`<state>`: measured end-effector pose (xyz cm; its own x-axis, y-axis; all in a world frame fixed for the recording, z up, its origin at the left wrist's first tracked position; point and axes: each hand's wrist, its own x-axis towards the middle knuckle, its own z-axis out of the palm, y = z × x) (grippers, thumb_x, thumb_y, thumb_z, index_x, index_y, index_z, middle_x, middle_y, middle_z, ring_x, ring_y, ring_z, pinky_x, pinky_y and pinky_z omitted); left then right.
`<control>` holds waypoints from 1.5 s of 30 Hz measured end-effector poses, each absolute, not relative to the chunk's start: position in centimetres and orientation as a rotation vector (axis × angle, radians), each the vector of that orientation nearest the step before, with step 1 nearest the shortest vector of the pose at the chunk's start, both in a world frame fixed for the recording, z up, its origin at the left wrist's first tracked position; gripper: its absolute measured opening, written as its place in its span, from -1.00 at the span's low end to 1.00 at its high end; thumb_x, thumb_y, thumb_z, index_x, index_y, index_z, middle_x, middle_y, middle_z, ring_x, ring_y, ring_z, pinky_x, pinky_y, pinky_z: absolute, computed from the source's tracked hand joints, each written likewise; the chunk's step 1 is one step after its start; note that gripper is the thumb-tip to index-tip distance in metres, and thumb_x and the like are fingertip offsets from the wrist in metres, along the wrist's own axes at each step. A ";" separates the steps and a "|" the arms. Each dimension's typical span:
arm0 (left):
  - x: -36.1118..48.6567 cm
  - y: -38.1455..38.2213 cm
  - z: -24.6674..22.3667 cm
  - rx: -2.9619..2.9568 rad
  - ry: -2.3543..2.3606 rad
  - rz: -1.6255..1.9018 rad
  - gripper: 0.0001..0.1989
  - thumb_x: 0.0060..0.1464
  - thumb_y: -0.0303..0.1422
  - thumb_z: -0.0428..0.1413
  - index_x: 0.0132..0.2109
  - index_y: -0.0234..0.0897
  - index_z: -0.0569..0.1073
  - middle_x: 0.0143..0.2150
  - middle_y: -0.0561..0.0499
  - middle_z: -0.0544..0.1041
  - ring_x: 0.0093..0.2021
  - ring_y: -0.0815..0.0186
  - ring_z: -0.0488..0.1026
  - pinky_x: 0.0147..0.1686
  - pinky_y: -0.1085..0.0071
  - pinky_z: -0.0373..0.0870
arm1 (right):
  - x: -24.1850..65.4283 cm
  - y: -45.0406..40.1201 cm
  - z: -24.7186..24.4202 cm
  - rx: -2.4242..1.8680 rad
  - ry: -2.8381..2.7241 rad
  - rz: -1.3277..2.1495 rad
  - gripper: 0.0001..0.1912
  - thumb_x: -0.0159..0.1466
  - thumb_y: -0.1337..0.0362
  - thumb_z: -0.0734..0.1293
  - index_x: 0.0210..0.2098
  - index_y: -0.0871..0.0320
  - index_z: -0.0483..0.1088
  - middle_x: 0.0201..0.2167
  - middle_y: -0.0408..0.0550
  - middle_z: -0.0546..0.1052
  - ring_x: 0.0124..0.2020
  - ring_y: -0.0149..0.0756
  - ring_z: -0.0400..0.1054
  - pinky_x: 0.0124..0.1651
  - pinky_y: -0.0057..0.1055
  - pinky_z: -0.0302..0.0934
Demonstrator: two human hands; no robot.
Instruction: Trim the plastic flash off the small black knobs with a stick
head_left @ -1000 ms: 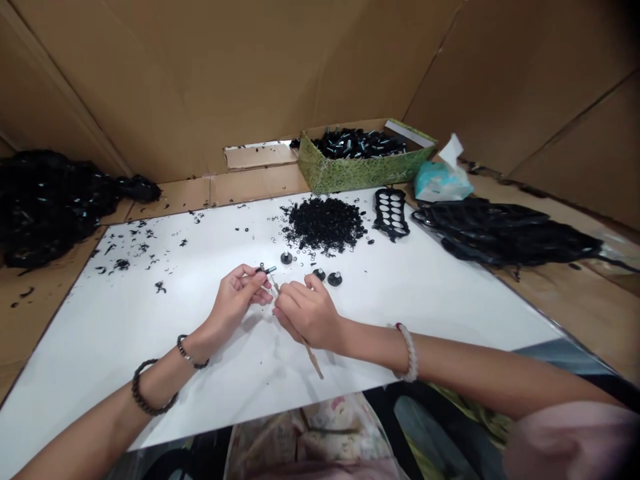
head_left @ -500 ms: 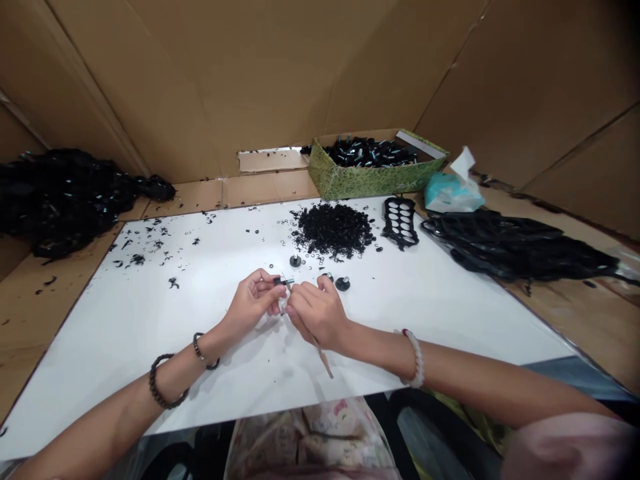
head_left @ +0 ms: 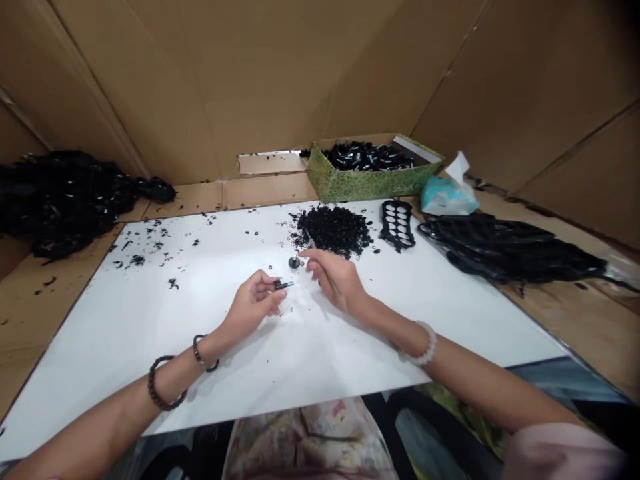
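My left hand [head_left: 255, 295] pinches a black knob with a metal screw stud [head_left: 284, 285], the stud pointing right. Over the front of a heap of small black rings [head_left: 337, 230], my right hand [head_left: 336, 277] is closed on a thin pointed tool [head_left: 311, 241]; its exact kind is unclear, and its tip reaches the heap. A black disc-shaped knob [head_left: 294, 263] stands stud-up on the white table, close to my right fingertips. Small black bits lie on the table between my hands.
Behind the heap stands a green box [head_left: 373, 183] of black knobs with studs. To its right are a tissue pack [head_left: 450, 195], a black perforated piece [head_left: 397, 225] and flat black bags [head_left: 510, 250]. Black scraps [head_left: 137, 259] lie at left, near a black plastic bundle [head_left: 65, 200].
My right hand has moved away from the left one, up and right to the ring heap, turning the tool forward. It now covers the knobs seen at right before. My left hand stays put.
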<state>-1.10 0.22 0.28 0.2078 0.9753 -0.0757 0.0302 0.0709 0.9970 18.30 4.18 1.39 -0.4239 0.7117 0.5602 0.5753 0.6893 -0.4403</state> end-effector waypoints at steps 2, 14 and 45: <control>-1.1 0.3 0.1 1.260 1.095 1.003 -0.73 -0.05 -0.27 0.17 -0.30 -0.27 0.23 -0.44 0.12 0.38 -0.59 0.50 0.37 -0.58 0.53 0.31 | 18.4 3.9 1.3 -0.912 -2.268 0.327 -0.74 0.34 0.30 0.03 -0.09 0.14 0.28 -0.51 -0.18 0.45 -0.52 -0.45 0.32 -0.41 -0.50 0.13; -1.1 -0.4 0.3 1.372 1.069 0.973 -0.73 -0.04 -0.26 0.17 -0.29 -0.27 0.25 -0.47 0.11 0.37 -0.50 0.44 0.33 -0.49 0.50 0.28 | 17.7 3.1 0.8 -0.801 -2.449 0.018 -0.83 0.26 0.26 0.20 -0.34 0.18 0.38 -0.54 -0.13 0.46 -0.53 -0.42 0.31 -0.48 -0.53 0.03; -0.7 -0.6 0.9 1.304 1.064 1.019 -0.67 -0.01 -0.27 0.15 -0.37 -0.22 0.09 -0.49 0.16 0.37 -0.57 0.51 0.31 -0.52 0.53 0.22 | 16.9 3.8 0.8 -0.716 -1.550 1.400 -0.73 0.21 0.09 0.25 -0.40 0.16 0.18 -0.47 -0.20 0.33 -0.63 -0.56 0.16 -0.59 -0.53 0.11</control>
